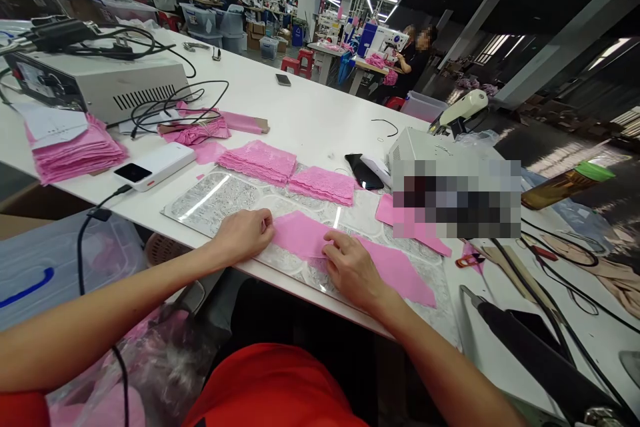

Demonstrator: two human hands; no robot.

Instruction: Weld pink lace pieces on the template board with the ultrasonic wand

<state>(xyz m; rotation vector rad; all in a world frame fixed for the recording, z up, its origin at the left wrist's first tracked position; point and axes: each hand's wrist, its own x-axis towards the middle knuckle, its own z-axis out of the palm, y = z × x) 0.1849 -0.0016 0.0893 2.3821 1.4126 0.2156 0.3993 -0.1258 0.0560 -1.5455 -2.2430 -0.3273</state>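
Observation:
A flat pink fabric piece [303, 233] with angled ends lies on a glossy patterned board [210, 197] at the table's front edge. Pinched fingers of my left hand [243, 235] hold its left end. My right hand [353, 270] is closed with curled fingers at the middle of the pink fabric, where one layer seems to meet another pink fabric piece [395, 270] stretching to the right. Its fingertips are partly hidden. Just beyond, a stack of pink lace pieces [260, 161] sits beside a second lace stack [323, 185].
A power bank [155, 165] with a cable and a pink fabric pile [75, 150] are at left, near a grey control box [130, 83]. To the right lie a black-handled tool [530, 347], snips [470, 260] and cables. A bottle [567, 183] stands farther right. People sew behind.

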